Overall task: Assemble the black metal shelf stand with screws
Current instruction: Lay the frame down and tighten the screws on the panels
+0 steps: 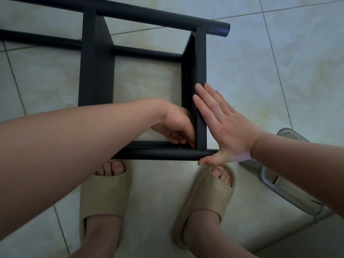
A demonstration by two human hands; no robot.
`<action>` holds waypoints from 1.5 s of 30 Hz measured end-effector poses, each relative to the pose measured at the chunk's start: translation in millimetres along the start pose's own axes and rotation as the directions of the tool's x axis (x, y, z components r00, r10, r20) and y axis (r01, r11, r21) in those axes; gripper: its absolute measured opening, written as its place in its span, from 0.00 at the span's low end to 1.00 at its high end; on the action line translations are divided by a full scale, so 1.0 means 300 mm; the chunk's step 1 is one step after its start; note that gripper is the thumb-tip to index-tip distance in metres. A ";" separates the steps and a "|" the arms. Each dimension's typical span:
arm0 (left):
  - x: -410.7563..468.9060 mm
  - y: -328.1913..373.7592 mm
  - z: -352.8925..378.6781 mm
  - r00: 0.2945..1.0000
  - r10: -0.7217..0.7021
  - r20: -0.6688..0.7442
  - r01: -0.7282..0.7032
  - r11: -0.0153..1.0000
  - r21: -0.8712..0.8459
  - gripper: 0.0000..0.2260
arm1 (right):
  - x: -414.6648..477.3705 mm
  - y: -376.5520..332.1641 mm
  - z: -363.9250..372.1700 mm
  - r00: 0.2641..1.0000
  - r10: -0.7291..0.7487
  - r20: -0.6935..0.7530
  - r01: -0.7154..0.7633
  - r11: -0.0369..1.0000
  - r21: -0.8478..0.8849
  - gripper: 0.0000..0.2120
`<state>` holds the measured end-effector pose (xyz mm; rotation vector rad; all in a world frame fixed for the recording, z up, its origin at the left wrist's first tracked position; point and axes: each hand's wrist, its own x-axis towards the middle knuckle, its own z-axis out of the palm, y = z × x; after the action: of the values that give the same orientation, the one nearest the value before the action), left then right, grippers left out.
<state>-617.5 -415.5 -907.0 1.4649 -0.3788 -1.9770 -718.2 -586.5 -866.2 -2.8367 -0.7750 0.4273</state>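
The black metal shelf stand (96, 71) lies on its side on the pale tiled floor (260, 71), straight in front of the person's feet. Two flat panels cross between round tubes. The far tube (149, 14) runs along the top of the view and ends at an open mouth on the right, while the near tube (158, 154) lies just beyond the toes.

The left hand (175, 125) reaches in from the left, over the near tube, into the inner corner where the right panel (202, 58) meets that tube. Its fingers are curled and bunched against the panel's inner face. A thin pale glint shows by the fingertips, but it is too small to name, so whether this grip is clamped on anything cannot be told.

The right hand (227, 127) lies flat on the outer face of the same panel. Its fingers are straight and together, pointing away from the body, and the thumb is spread down to touch the end of the near tube. This grip is apart and curls round nothing.

Both feet wear beige slide slippers (104, 194), set close to the near tube. A grey translucent object (290, 194) lies on the floor under the right forearm
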 end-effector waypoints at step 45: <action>-0.005 -0.018 0.007 1.000 0.027 -0.012 -0.027 0.999 -0.020 0.06 | 0.000 -0.006 -0.006 1.000 0.012 0.018 -0.012 1.000 -0.002 0.63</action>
<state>-620.9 -410.7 -908.3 1.4508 -0.3704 -1.9445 -718.4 -585.2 -864.3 -2.8443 -0.7619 0.4544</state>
